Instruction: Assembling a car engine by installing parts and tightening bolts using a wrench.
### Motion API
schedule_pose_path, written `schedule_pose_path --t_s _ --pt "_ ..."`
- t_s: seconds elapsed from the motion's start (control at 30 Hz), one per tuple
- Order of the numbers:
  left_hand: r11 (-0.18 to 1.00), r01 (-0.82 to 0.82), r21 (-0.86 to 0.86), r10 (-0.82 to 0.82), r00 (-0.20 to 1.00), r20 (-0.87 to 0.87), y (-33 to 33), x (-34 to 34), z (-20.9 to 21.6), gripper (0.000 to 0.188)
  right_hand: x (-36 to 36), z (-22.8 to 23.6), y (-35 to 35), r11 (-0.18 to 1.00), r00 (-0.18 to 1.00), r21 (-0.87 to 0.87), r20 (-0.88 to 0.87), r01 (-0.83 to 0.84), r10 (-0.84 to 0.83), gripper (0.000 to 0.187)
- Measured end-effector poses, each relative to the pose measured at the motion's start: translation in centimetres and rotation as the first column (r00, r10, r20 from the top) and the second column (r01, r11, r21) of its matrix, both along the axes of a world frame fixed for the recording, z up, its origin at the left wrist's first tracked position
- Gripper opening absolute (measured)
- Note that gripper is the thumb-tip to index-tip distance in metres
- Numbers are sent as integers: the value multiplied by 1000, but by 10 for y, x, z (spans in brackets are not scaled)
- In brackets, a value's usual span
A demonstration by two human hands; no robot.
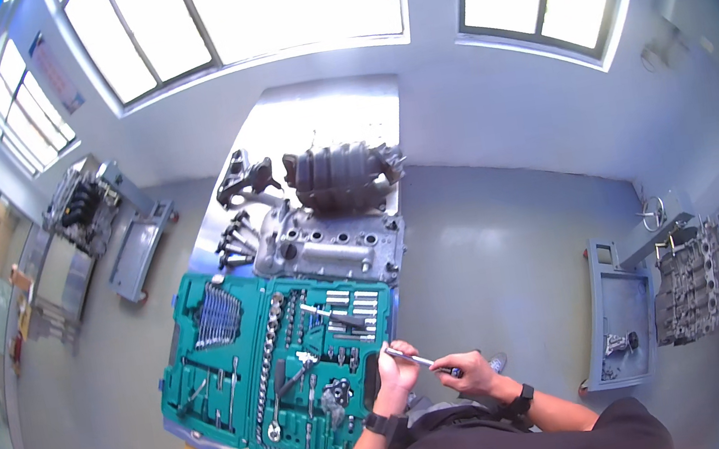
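Note:
My left hand (397,369) and my right hand (469,373) are raised in front of my body, at the right edge of the green tool case. Between them is a slim silver socket-tool bar (418,361), slanting down to the right. The fingers of the left hand close around its upper left end. My right hand grips its darker lower right end, where the exact shape is partly covered by the fingers. The open tool case (184,345) lies beside the left hand, with wrenches (217,316), sockets (275,315) and a ratchet (274,426) in its recesses.
Beyond the case, the metal table (301,108) bears a cylinder head cover (326,250), a black intake manifold (341,176) and several ignition coils (237,241). An engine on a stand (701,280) is at the right, another engine (82,208) at the far left.

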State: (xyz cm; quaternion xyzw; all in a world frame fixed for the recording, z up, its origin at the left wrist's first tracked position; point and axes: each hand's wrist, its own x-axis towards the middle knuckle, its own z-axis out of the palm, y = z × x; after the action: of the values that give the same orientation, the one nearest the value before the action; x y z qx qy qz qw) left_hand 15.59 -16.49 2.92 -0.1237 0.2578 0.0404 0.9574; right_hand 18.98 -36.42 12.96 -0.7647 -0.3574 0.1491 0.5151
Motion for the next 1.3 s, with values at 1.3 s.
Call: schedule_pose_path --t_s 1.3 --pt "769 613 180 -635 765 105 -341 294 73 30 128 -4 -307 707 706 12 -47 707 -706 22"
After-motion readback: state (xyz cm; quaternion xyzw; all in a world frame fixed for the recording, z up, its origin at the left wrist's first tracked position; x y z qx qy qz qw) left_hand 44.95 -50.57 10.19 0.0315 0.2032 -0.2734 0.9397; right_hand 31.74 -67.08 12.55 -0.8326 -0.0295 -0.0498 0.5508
